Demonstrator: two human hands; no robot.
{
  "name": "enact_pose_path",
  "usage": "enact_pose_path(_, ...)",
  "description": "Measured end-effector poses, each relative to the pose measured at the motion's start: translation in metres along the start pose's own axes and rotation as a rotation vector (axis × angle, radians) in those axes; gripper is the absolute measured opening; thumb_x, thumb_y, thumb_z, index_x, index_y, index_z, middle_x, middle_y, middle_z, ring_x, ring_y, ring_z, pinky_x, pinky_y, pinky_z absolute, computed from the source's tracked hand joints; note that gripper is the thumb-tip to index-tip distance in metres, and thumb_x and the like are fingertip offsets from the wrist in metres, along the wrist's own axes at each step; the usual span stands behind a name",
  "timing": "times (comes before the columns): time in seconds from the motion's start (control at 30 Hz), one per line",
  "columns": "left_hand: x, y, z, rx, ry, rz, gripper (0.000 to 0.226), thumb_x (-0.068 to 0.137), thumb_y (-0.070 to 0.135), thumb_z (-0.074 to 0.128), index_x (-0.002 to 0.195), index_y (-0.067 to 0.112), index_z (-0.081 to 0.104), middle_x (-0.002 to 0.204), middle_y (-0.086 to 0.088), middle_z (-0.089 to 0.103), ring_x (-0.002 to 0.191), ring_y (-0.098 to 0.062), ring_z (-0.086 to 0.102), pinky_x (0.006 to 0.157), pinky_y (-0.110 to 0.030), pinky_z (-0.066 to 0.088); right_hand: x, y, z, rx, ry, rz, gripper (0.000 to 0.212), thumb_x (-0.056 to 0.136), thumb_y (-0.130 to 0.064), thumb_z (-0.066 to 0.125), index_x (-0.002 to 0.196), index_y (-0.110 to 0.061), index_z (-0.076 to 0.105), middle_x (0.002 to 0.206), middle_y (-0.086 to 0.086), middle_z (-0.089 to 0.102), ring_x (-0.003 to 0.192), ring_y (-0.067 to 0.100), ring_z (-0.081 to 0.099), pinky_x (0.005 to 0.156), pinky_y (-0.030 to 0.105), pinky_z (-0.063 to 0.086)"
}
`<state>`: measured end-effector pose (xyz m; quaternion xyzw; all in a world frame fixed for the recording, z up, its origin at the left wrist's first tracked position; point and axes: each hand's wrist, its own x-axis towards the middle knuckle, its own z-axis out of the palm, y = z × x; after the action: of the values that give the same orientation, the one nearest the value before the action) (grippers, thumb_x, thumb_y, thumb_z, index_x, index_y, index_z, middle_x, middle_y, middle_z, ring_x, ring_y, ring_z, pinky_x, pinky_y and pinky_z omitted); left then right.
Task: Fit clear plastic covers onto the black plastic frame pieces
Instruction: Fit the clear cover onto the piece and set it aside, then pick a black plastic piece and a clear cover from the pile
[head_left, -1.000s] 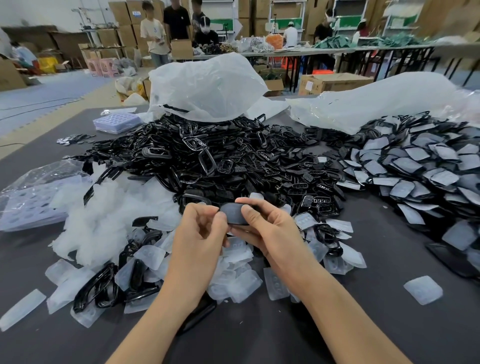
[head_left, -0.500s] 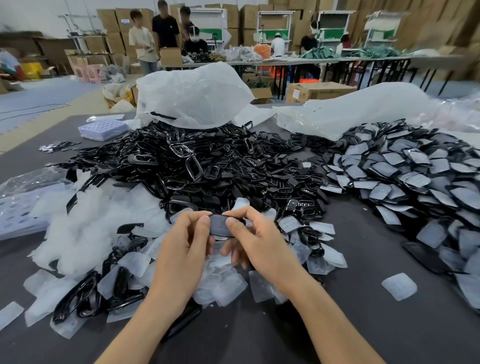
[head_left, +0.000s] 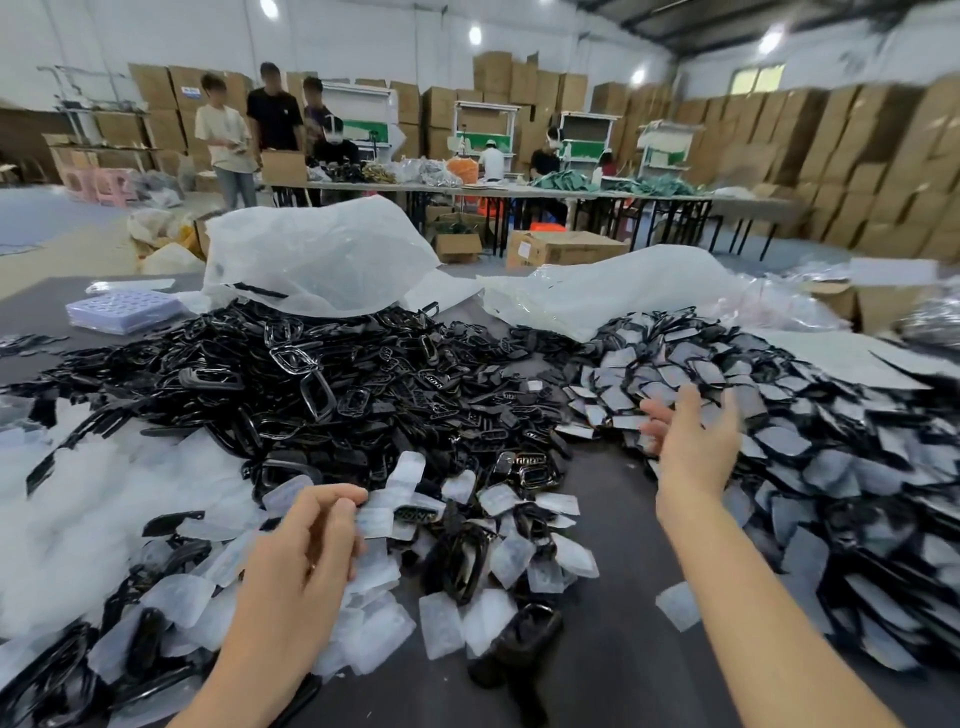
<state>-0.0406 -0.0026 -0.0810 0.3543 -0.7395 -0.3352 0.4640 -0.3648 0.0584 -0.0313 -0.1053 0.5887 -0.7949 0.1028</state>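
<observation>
Where the dark worktop (head_left: 623, 675) carries them, one heap of black frame pieces (head_left: 332, 395) fills the middle, too many to count; right of it lies one pile of covered pieces (head_left: 831, 467), in front loose clear covers (head_left: 498, 561). Right hand (head_left: 696, 441) hovers at the heap's right, fingers spread, holding nothing; left hand (head_left: 306, 551), before the heap, curls its fingers onto those covers, grip unclear

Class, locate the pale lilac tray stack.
Head view, far left: the pale lilac tray stack sits behind the heap of black plastic frames, left of the translucent plastic bag.
</observation>
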Motion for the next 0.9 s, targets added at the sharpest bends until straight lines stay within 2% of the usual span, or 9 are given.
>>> enact_pose_path(0.07, -0.004, -0.001, 0.003, 0.203, -0.149, 0.101, 0.015, 0.097, 0.057, 0.041, 0.107, 0.053, 0.052, 0.087, 0.020, 0.064, 0.075, -0.004, 0.061, 0.063, -0.017, 0.046, -0.028, 0.019, 0.001, -0.084, -0.141, -0.023, 0.051, 0.106, -0.024, 0.046, 0.155, -0.029, 0.032, 0.083, 0.002, 0.078, 0.048, 0.007, 0.060, 0.040, 0.019, 0.042)
enact_pose_path(0.13, -0.012, -0.002, 0.011, 0.427, -0.330, 0.271, 0.032, 0.093, 0.068, 0.042, 0.119, 0.051, 0.052, 0.108, 0.033, 0.056, 0.104, 0.009, 0.052, 0.088, -0.011, 0.038, -0.060, 0.035, 0.013, -0.199, -0.321, -0.043, 0.044, 0.105, -0.022, 0.046, 0.145, -0.037, 0.041, 0.086, -0.007, 0.078, 0.055, 0.006, 0.063, 0.045, 0.018, 0.045)
enact_pose_path(0.2, -0.020, -0.002, 0.023, 0.565, -0.470, 0.418, 0.052, 0.088, 0.075, 0.046, 0.129, 0.044, 0.055, 0.127, 0.026, 0.053, 0.119, 0.002, 0.049, 0.104, -0.019, 0.037, -0.087, 0.049, 0.031, -0.373, -0.484, -0.129, 0.039, 0.104, -0.025, 0.047, 0.140, -0.040, 0.046, 0.090, -0.010, 0.076, 0.067, 0.003, 0.066, 0.054, 0.016, 0.048)
enact_pose_path(0.33, -0.018, -0.006, 0.029, 0.733, -0.460, 0.539, 0.038, 0.084, 0.060, 0.057, 0.112, 0.037, 0.071, 0.121, 0.006, 0.066, 0.108, -0.018, 0.066, 0.099, -0.034, 0.045, -0.116, 0.075, 0.056, -0.896, -0.723, -0.451, 0.037, 0.105, -0.030, 0.047, 0.142, -0.030, 0.053, 0.135, -0.007, 0.061, 0.117, 0.013, 0.055, 0.102, 0.029, 0.042)
enact_pose_path(0.4, -0.010, -0.008, 0.023, 0.763, -0.387, 0.526, 0.026, 0.085, 0.047, 0.055, 0.103, 0.039, 0.072, 0.113, 0.007, 0.069, 0.098, -0.017, 0.068, 0.091, -0.030, 0.040, -0.120, 0.083, 0.057, -1.065, -0.733, -0.526, 0.035, 0.105, -0.033, 0.045, 0.137, -0.031, 0.058, 0.143, -0.010, 0.054, 0.130, 0.014, 0.046, 0.111, 0.031, 0.031)
enact_pose_path(0.53, -0.003, -0.014, 0.014, 0.800, -0.303, 0.488, 0.013, 0.082, 0.028, 0.079, 0.091, 0.034, 0.072, 0.109, 0.005, 0.069, 0.087, -0.015, 0.069, 0.076, -0.030, 0.054, -0.119, 0.086, 0.052, -1.038, -0.766, -0.571, 0.031, 0.105, -0.038, 0.043, 0.127, -0.031, 0.063, 0.133, -0.013, 0.058, 0.121, 0.012, 0.049, 0.106, 0.030, 0.034)
enact_pose_path(0.67, -0.004, -0.016, 0.016, 0.779, -0.255, 0.413, 0.011, 0.093, 0.033, 0.059, 0.097, 0.029, 0.069, 0.118, 0.008, 0.065, 0.087, -0.013, 0.066, 0.076, -0.030, 0.052, -0.122, 0.086, 0.046, -1.083, -0.828, -0.651, 0.037, 0.104, -0.048, 0.042, 0.128, -0.028, 0.061, 0.132, -0.011, 0.057, 0.120, 0.013, 0.048, 0.107, 0.030, 0.034)
enact_pose_path(0.77, -0.006, -0.018, 0.019, 0.736, -0.242, 0.355, 0.013, 0.088, 0.027, 0.070, 0.101, 0.027, 0.069, 0.122, 0.008, 0.063, 0.092, -0.013, 0.066, 0.078, -0.031, 0.052, -0.127, 0.086, 0.045, -1.073, -0.883, -0.705, 0.037, 0.103, -0.050, 0.046, 0.130, -0.028, 0.059, 0.128, -0.012, 0.056, 0.117, 0.013, 0.048, 0.107, 0.029, 0.033)
enact_pose_path(0.9, -0.007, -0.022, 0.018, 0.664, -0.254, 0.319, 0.019, 0.094, 0.031, 0.056, 0.109, 0.028, 0.066, 0.123, 0.012, 0.060, 0.100, -0.008, 0.061, 0.084, -0.025, 0.044, -0.129, 0.081, 0.046, -1.033, -0.930, -0.692, 0.028, 0.101, -0.044, 0.054, 0.126, -0.033, 0.061, 0.119, -0.012, 0.056, 0.112, 0.011, 0.049, 0.101, 0.028, 0.036)
